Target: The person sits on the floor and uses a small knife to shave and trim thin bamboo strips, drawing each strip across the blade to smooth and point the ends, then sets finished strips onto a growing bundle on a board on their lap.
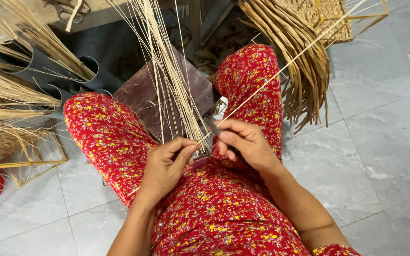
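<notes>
Pinching one thin pale cane strip at its near end, the left hand has its grip closed on it between thumb and forefinger, just above the lap. The strip runs up and to the right, past the right knee toward a woven basket. The right hand has its grip closed around a small dark blade, whose edge seems to meet the strip just beside the left fingertips.

Judging from that closeness, a slip of the blade could nick the left thumb, and too steep an angle could cut the strip through or split it unevenly. The long free end might also snag on the hanging bundle of darker flat strands.

Counted: two hands, one strip in work, one blade. One loose sheaf of pale strips lies over one dark wooden block between the knees; its strips are too many to count. At least three dark tubes hold straw at the left, on the grey tiled floor.
</notes>
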Tool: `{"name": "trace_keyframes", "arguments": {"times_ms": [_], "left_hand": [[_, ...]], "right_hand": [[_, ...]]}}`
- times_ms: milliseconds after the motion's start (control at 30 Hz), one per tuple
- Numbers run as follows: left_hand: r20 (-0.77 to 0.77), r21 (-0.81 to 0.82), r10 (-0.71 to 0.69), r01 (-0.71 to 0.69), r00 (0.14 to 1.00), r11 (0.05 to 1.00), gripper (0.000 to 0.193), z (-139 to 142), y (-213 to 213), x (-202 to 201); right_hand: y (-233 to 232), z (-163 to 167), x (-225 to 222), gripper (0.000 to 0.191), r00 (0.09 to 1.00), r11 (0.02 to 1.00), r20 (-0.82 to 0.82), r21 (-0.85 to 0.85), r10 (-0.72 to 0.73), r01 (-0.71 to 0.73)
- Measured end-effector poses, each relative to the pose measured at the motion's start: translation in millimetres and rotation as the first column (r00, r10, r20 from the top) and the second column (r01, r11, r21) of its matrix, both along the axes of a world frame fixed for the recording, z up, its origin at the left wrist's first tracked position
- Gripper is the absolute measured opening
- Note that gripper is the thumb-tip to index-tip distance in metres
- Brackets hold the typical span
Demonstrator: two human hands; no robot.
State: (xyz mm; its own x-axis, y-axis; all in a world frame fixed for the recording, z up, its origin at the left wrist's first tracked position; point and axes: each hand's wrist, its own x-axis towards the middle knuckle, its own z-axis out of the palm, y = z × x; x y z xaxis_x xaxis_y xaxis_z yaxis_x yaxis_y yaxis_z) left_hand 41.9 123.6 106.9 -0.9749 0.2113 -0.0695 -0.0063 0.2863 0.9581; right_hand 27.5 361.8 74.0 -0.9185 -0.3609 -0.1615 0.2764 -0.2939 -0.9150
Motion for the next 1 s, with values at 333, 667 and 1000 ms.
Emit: {"name": "trace_keyframes", "arguments": {"times_ms": [333,667,1000], "left_hand": [[0.036,-0.018,-0.004,0.005,0.999,1.0,0.015,4.6,-1.1,-2.5],[0.066,0.011,-0.009,0.008,0.998,1.0,0.015,7.0,1.3,-5.0],[-0.011,0.051,-0.033,0.033,0.999,0.998,0.011,4.0,1.7,-2.9]], "right_hand": [[14.2,10.7,-1.7,0.032,0.994,0.994,-0.071,0.067,-0.078,0.083],[9.5,7.2,-2.3,0.032,0.998,0.998,-0.064,0.051,-0.028,0.032],[12.9,4.1,-6.1,0.028,0.998,1.0,-0.067,0.003,-0.018,0.018]]}}
